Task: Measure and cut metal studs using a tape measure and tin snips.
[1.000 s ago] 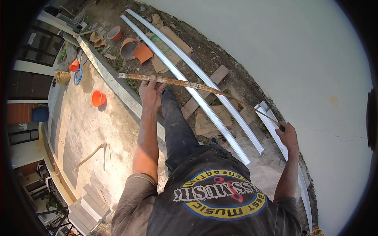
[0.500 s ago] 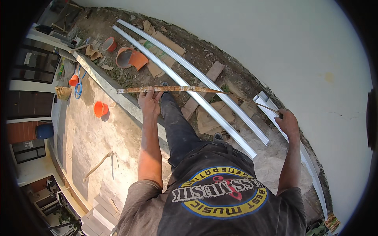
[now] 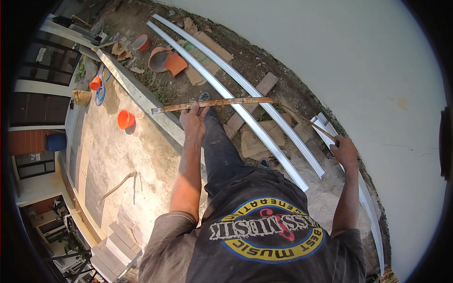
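A long, thin, rust-stained measuring tape (image 3: 222,102) stretches between my hands, above two long white metal channels (image 3: 245,114) lying side by side on the ground. My left hand (image 3: 192,121) pinches it near its left end, the fingers closed under and behind the strip. At the right, my right hand (image 3: 344,153) is closed around the other end, beside the wall. The strip twists and dips between the two channels and my right hand. Beneath my right hand, more white lengths (image 3: 326,133) lie along the wall base.
A concrete curb (image 3: 137,87) divides the dirt strip from the paved floor. Orange buckets (image 3: 126,119) stand about, one broken (image 3: 167,61). A hoe-like tool (image 3: 115,187) lies on the paving. Cardboard (image 3: 259,139) and a plank (image 3: 252,104) lie under the channels. A tall wall (image 3: 377,70) rises right.
My left hand and the tape's left end have shifted slightly right in view, along with the whole scene on that side. Both hands keep their hold; the strip stays stretched across the channels.
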`<state>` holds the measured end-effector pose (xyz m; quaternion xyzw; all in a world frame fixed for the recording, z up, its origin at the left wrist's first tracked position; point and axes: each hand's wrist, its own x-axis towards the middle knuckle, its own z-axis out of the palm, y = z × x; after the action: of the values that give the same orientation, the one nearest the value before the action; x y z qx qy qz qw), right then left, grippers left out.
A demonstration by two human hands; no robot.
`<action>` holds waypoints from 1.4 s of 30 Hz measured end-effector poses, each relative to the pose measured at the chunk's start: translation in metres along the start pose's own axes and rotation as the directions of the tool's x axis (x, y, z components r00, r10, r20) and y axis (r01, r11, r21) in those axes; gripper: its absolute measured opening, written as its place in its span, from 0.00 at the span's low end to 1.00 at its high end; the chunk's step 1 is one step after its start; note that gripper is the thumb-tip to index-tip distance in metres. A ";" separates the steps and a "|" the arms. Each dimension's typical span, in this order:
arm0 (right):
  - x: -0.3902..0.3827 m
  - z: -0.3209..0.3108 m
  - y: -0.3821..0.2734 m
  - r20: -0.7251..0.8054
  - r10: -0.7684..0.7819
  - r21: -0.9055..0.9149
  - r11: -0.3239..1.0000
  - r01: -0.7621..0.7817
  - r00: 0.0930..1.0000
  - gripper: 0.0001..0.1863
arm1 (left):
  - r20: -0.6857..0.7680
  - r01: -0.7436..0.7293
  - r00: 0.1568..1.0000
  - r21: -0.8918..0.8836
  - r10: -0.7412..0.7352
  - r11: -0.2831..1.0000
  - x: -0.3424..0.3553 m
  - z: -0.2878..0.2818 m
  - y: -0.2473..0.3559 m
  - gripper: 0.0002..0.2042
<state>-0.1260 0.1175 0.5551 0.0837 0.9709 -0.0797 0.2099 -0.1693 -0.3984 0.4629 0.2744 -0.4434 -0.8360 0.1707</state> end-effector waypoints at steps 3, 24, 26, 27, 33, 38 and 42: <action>-0.002 0.000 -0.007 -0.007 -0.014 -0.007 1.000 0.014 1.000 0.18 | -0.007 0.032 0.999 -0.062 -0.033 0.998 -0.005 -0.003 -0.006 0.07; -0.006 0.026 -0.021 0.008 -0.080 -0.084 0.993 0.080 0.997 0.20 | -0.186 0.072 0.979 -0.069 -0.084 0.995 -0.024 -0.018 -0.026 0.05; -0.006 0.028 -0.024 0.028 -0.068 -0.084 0.994 0.070 0.997 0.20 | -0.193 0.060 0.979 -0.075 -0.073 0.995 -0.025 -0.020 -0.026 0.05; -0.007 0.028 -0.024 0.027 -0.069 -0.085 0.994 0.071 0.997 0.20 | -0.205 0.060 0.976 -0.080 -0.075 0.995 -0.025 -0.021 -0.027 0.06; -0.018 0.027 -0.031 -0.014 -0.073 -0.068 0.995 0.072 0.997 0.18 | -0.236 0.079 0.966 -0.127 -0.107 0.989 -0.016 -0.041 -0.039 0.09; -0.026 0.021 -0.038 0.026 -0.062 -0.080 0.995 0.064 0.998 0.19 | -0.288 0.055 0.952 -0.185 -0.108 0.981 -0.016 -0.040 -0.046 0.10; -0.037 0.018 -0.042 -0.003 -0.093 -0.096 0.991 0.092 0.996 0.19 | -0.333 0.053 0.933 -0.246 -0.136 0.968 -0.012 -0.039 -0.049 0.10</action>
<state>-0.0942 0.0690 0.5596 0.0289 0.9772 -0.0426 0.2061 -0.1380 -0.3911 0.4079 0.4167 -0.2913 -0.8280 0.2365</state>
